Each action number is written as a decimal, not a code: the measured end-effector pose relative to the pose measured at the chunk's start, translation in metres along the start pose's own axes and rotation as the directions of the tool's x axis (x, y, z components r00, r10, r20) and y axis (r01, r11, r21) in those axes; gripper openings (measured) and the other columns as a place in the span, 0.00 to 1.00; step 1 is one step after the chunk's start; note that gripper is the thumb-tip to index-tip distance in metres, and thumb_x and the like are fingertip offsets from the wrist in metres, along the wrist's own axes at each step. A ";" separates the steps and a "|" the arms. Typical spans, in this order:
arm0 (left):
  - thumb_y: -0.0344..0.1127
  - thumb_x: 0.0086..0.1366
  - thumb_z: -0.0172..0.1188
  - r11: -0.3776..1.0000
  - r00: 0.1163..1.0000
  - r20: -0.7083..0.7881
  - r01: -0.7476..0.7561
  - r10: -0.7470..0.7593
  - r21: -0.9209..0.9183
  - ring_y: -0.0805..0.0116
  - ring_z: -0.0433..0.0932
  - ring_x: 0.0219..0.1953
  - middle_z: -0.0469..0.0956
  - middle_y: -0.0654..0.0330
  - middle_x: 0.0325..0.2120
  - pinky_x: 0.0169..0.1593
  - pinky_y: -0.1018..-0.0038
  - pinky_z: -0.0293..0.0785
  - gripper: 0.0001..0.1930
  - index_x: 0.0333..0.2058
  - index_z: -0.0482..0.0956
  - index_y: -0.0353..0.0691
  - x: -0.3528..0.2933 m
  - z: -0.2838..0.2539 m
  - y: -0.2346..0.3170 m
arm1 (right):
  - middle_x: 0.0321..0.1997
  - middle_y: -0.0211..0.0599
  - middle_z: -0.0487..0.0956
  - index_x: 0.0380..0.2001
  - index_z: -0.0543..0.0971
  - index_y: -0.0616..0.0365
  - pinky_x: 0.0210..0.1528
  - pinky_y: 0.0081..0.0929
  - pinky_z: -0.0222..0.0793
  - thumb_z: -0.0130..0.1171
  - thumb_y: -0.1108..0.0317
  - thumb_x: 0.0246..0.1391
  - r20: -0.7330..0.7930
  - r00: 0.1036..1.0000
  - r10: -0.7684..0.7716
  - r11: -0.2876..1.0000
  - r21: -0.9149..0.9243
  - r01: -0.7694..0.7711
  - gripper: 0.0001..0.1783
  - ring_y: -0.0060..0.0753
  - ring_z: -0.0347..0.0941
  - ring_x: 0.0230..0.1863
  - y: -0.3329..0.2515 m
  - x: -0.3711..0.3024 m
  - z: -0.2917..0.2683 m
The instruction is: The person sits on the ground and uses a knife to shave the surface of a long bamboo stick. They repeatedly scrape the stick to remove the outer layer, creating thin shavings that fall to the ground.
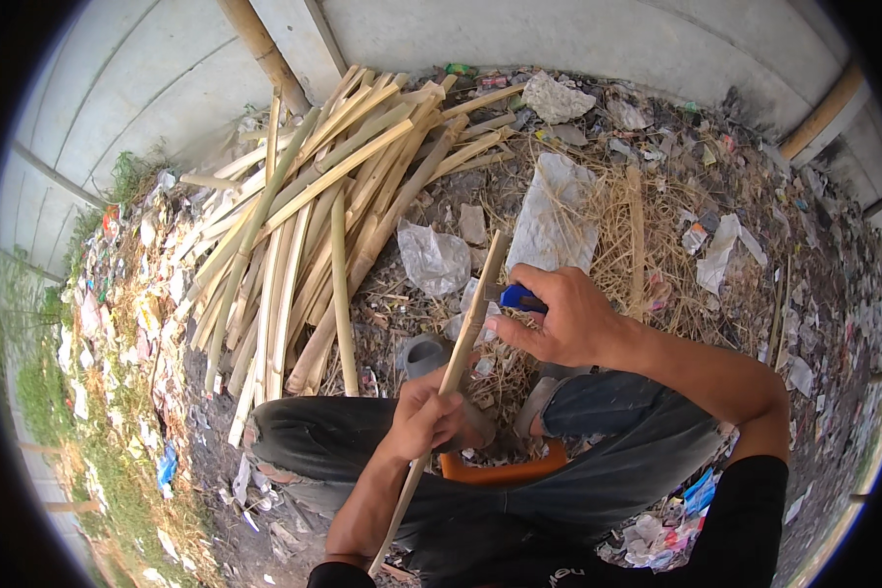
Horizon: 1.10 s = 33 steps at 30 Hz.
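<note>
My left hand [424, 419] is closed around a long split bamboo strip [470, 328]. The strip slants up and away from beside my left forearm, above my lap. Its far end stands free beyond my right hand [563, 314]. That hand grips a blue-handled utility knife [521, 298], whose short blade lies against the strip's right side near the far end. The contact between blade and bamboo is partly too small to make out.
A big heap of split bamboo strips [314, 211] lies at the far left. A pale flattened sack [552, 216], dry straw [612, 235] and a clear plastic bag [432, 259] lie ahead. Below my legs shows an orange plastic edge [505, 472]. Concrete panel walls [598, 44] stand behind.
</note>
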<state>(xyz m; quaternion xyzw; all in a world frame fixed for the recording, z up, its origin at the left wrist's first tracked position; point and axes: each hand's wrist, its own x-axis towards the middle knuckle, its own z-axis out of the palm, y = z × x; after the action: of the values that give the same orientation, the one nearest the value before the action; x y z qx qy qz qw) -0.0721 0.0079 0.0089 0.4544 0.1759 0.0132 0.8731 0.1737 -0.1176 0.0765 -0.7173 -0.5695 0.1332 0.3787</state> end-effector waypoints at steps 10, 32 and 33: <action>0.26 0.71 0.50 0.973 0.995 -0.078 -0.036 0.055 0.227 0.87 0.64 0.19 0.73 0.72 0.22 0.24 0.84 0.59 0.31 0.72 0.63 0.32 0.002 0.008 -0.003 | 0.27 0.38 0.85 0.43 0.83 0.52 0.28 0.35 0.79 0.71 0.65 0.54 -0.106 0.972 -0.212 0.973 0.067 0.219 0.14 0.43 0.84 0.25 0.007 -0.005 0.018; 0.30 0.73 0.49 0.997 0.999 0.013 0.040 -0.041 0.070 0.83 0.56 0.13 0.63 0.72 0.15 0.19 0.82 0.51 0.30 0.73 0.61 0.33 0.001 0.000 -0.001 | 0.18 0.50 0.78 0.34 0.77 0.62 0.27 0.53 0.70 0.50 0.52 0.73 0.017 0.983 0.181 0.970 -0.171 -0.176 0.23 0.62 0.78 0.22 0.005 0.015 -0.020; 0.30 0.73 0.49 0.997 0.999 0.013 0.042 -0.043 0.064 0.83 0.56 0.13 0.63 0.71 0.15 0.19 0.82 0.51 0.30 0.73 0.61 0.32 0.001 0.001 -0.001 | 0.17 0.51 0.77 0.34 0.77 0.63 0.27 0.53 0.70 0.49 0.52 0.74 -0.007 0.987 0.160 0.966 -0.203 -0.158 0.24 0.62 0.77 0.21 0.008 0.018 -0.021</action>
<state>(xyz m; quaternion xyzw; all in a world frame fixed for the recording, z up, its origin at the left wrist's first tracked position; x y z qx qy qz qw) -0.0708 0.0066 0.0084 0.4781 0.1795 -0.0142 0.8597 0.1982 -0.1100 0.0892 -0.7950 -0.5225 0.1076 0.2889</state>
